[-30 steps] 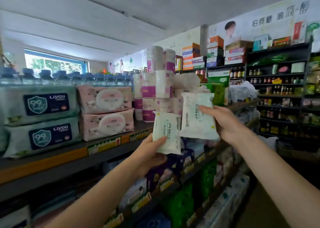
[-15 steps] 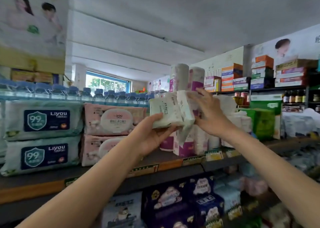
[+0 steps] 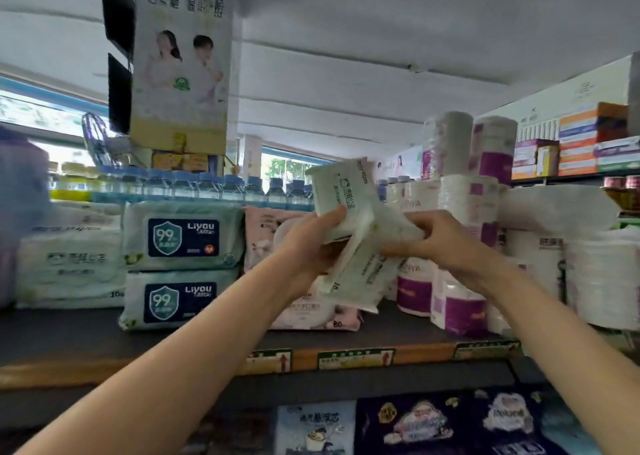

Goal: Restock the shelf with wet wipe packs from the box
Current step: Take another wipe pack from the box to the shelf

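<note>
Mid-restock: packs in hand, none of these shelved yet.
Your left hand (image 3: 311,247) grips the upper wipe pack (image 3: 341,195), your right hand (image 3: 429,240) the lower pack (image 3: 360,274), both above the shelf (image 3: 381,333); box not visible.

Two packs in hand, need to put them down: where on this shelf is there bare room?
Bare shelf board runs along the front, before the Liyou packs. A dark gap separates pink packs from purple rolls. Right of that, rolls crowd the shelf.

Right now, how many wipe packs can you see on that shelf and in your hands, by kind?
Liyou packs with the blue 99 badge: 2
Pink packs, partly hidden: 2
White pack at left: 1
Held white packs: 2
Total: 7
</note>
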`<state>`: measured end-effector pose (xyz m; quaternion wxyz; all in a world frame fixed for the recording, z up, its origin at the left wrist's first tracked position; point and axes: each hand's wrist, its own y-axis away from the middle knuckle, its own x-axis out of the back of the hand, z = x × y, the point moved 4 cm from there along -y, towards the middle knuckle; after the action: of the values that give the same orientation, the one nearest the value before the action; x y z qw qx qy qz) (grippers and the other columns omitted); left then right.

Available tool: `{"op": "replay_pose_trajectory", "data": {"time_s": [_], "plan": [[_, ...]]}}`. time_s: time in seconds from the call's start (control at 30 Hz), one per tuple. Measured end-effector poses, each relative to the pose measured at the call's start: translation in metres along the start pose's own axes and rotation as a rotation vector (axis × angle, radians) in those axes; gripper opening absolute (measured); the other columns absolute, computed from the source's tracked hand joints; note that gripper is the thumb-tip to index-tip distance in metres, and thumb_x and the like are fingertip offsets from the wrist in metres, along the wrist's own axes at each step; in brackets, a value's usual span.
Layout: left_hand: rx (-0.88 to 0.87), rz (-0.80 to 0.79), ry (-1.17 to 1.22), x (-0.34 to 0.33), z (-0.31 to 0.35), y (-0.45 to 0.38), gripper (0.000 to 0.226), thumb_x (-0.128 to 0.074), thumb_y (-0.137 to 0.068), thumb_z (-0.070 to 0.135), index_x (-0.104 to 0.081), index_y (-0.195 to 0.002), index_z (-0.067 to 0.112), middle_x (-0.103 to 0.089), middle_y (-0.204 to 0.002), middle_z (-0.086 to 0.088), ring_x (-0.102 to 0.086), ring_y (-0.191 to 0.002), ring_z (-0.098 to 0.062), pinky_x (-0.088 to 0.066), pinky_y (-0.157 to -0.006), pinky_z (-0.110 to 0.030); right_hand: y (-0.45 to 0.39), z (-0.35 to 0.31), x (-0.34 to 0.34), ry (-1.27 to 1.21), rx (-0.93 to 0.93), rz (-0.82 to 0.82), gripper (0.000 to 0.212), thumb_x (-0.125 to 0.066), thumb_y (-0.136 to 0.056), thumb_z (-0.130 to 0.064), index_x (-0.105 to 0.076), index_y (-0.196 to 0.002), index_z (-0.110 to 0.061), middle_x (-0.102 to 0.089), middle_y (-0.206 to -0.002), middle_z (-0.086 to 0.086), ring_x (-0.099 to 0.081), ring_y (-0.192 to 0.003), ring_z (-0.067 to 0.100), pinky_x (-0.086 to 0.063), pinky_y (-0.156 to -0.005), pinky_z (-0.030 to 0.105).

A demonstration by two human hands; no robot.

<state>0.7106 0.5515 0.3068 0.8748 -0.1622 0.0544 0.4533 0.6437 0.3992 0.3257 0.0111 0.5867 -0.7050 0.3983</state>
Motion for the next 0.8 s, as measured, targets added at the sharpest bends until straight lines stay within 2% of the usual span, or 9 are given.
{"op": "replay_pose_trajectory", "data": {"time_s": [0.1,0.2,0.27,0.37,0.47,0.53,0.57,0.7,0.8], "plan": [[-0.130,0.075,-0.167,0.050,0.022,0.007,0.035,-0.055,-0.091,0.021,-0.051,-0.125,0.011,-0.062,-0.112,-0.006,-0.061,-0.097,-0.020,-0.054,-0.075,-0.026,-0.018,-0.023,-0.003,-0.005,0.078,0.001,0.032,-0.075,-0.058,-0.024,-0.070,-0.089,-0.017,-0.075,-0.088,-0.002,-0.072,-0.085,0.014,-0.058,-0.079,0.028],[-0.121,-0.033,-0.403,0.095,0.032,0.027,0.033,-0.054,-0.091,0.017,-0.051,-0.124,0.017,-0.064,-0.109,-0.002,-0.063,-0.096,-0.018,-0.057,-0.079,-0.026,-0.040,-0.055,-0.029,-0.098,0.198,-0.033,0.031,-0.072,-0.058,-0.025,-0.069,-0.089,-0.023,-0.074,-0.082,-0.006,-0.070,-0.081,0.010,-0.058,-0.079,0.026],[-0.136,-0.097,-0.504,0.118,0.036,0.042,0.032,-0.053,-0.091,0.014,-0.052,-0.121,0.023,-0.066,-0.105,0.001,-0.065,-0.093,-0.014,-0.057,-0.081,-0.024,-0.055,-0.076,-0.063,-0.085,0.238,-0.110,0.029,-0.072,-0.060,-0.028,-0.071,-0.089,-0.025,-0.074,-0.086,-0.005,-0.070,-0.086,0.011,-0.057,-0.080,0.025],[-0.154,-0.141,-0.536,0.155,0.047,0.063,0.032,-0.051,-0.091,0.010,-0.053,-0.121,0.023,-0.065,-0.113,-0.006,-0.065,-0.097,-0.016,-0.057,-0.082,-0.025,-0.075,-0.099,-0.126,-0.034,0.186,-0.207,0.029,-0.072,-0.069,-0.023,-0.069,-0.096,-0.012,-0.074,-0.093,0.006,-0.071,-0.089,0.021,-0.058,-0.080,0.031],[-0.135,-0.106,-0.469,0.207,0.069,0.084,0.030,-0.046,-0.091,0.006,-0.057,-0.114,0.023,-0.065,-0.112,-0.007,-0.061,-0.100,-0.021,-0.049,-0.091,-0.035,-0.091,-0.120,-0.181,-0.018,0.169,-0.182,0.027,-0.071,-0.078,-0.014,-0.066,-0.103,-0.003,-0.072,-0.098,0.012,-0.071,-0.090,0.026,-0.058,-0.083,0.037],[-0.170,-0.003,-0.447,0.244,0.091,0.096,0.027,-0.046,-0.091,0.006,-0.059,-0.106,0.025,-0.066,-0.106,-0.002,-0.061,-0.098,-0.018,-0.046,-0.090,-0.034,-0.101,-0.134,-0.213,0.045,0.194,-0.147,0.028,-0.073,-0.077,-0.018,-0.066,-0.100,-0.004,-0.072,-0.098,0.012,-0.070,-0.089,0.026,-0.056,-0.085,0.037],[-0.201,0.068,-0.429,0.261,0.103,0.101,0.027,-0.047,-0.091,0.005,-0.059,-0.105,0.024,-0.066,-0.105,-0.001,-0.060,-0.098,-0.016,-0.046,-0.090,-0.032,-0.105,-0.141,-0.231,0.110,0.207,-0.142,0.028,-0.073,-0.077,-0.021,-0.066,-0.098,-0.006,-0.072,-0.097,0.010,-0.070,-0.087,0.025,-0.055,-0.082,0.032],[-0.309,0.348,-0.372,0.319,0.134,0.112,0.025,-0.044,-0.091,0.001,-0.055,-0.109,0.014,-0.063,-0.099,0.000,-0.058,-0.088,-0.012,-0.045,-0.078,-0.024,-0.118,-0.161,-0.309,0.355,0.257,-0.240,0.022,-0.071,-0.080,-0.027,-0.061,-0.086,-0.009,-0.067,-0.088,0.008,-0.067,-0.078,0.026,-0.048,-0.059,0.016],[-0.276,0.510,-0.515,0.351,0.136,0.107,0.020,-0.047,-0.089,0.002,-0.051,-0.103,0.015,-0.059,-0.107,-0.008,-0.055,-0.093,-0.018,-0.045,-0.077,-0.028,-0.136,-0.158,-0.360,0.389,0.229,-0.324,0.028,-0.069,-0.082,-0.027,-0.062,-0.102,-0.007,-0.061,-0.084,-0.002,-0.058,-0.065,0.010,-0.043,-0.049,0.004]]}}
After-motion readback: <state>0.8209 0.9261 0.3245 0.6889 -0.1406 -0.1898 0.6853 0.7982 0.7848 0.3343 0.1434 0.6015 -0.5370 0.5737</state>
